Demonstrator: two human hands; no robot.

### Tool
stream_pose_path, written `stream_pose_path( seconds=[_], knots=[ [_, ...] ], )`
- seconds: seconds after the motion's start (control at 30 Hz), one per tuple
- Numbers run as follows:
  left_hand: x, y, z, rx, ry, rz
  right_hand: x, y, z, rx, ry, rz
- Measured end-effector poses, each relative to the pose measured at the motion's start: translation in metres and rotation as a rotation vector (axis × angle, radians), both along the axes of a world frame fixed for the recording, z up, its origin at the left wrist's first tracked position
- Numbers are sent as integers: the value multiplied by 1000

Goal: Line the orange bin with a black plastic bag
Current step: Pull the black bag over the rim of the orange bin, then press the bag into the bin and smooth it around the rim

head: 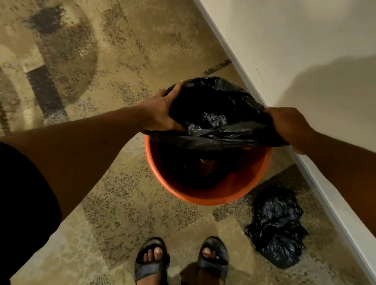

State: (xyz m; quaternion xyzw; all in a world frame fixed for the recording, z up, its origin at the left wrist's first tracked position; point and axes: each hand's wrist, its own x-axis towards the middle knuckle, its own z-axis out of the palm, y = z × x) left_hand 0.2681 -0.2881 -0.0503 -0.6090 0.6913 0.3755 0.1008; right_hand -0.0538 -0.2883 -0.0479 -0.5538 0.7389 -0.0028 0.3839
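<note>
An orange round bin (202, 196) stands on the patterned floor beside a white wall. A black plastic bag (218, 117) is spread over the far half of the bin's mouth and hangs partly inside. My left hand (162, 110) grips the bag's left edge. My right hand (286, 123) grips its right edge, close to the wall. The near rim of the bin is bare orange, and the inside is dark with a patch of orange showing at the bottom.
A second crumpled black bag (277, 227) lies on the floor to the right of the bin, against the wall's skirting (328, 191). My two feet in dark sandals (181, 264) stand just in front of the bin. The white wall (304, 50) runs diagonally on the right.
</note>
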Motion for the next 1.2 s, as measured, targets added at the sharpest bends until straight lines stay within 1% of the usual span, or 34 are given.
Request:
stream_pose_path(
  seconds=[0.1,0.13,0.2,0.3,0.4,0.47,0.53,0.63,0.7,0.83,0.93,1.1,1.13,1.2],
  knots=[
    [11,19,-3,41,57,114,-10,16,2,63,-122,-151],
    [14,28,-2,36,82,148,-13,22,2,78,-166,-233],
    [19,47,-2,9,144,212,-17,38,3,110,-247,-319],
    [20,77,-6,-75,207,308,-17,62,3,92,-390,-328],
    [11,108,-8,-213,109,371,-13,85,3,41,-473,-337],
    [4,125,-10,-236,39,434,-12,96,-3,15,-484,-418],
    [-1,142,-14,-168,74,557,-10,107,-5,54,-523,-496],
    [-12,166,-12,-43,217,840,-5,125,-10,117,-638,-625],
    [-24,180,-7,38,249,1026,1,136,-7,152,-719,-721],
    [-37,202,-1,-31,243,1093,6,159,-6,208,-838,-866],
    [-39,210,1,-59,235,1130,9,177,-6,233,-850,-901],
    [-43,227,9,33,311,1120,14,196,-7,210,-835,-889],
    [-43,230,10,54,334,1143,16,198,-8,217,-831,-879],
    [-45,234,14,112,440,1287,17,203,-12,221,-807,-859]
  ],
)
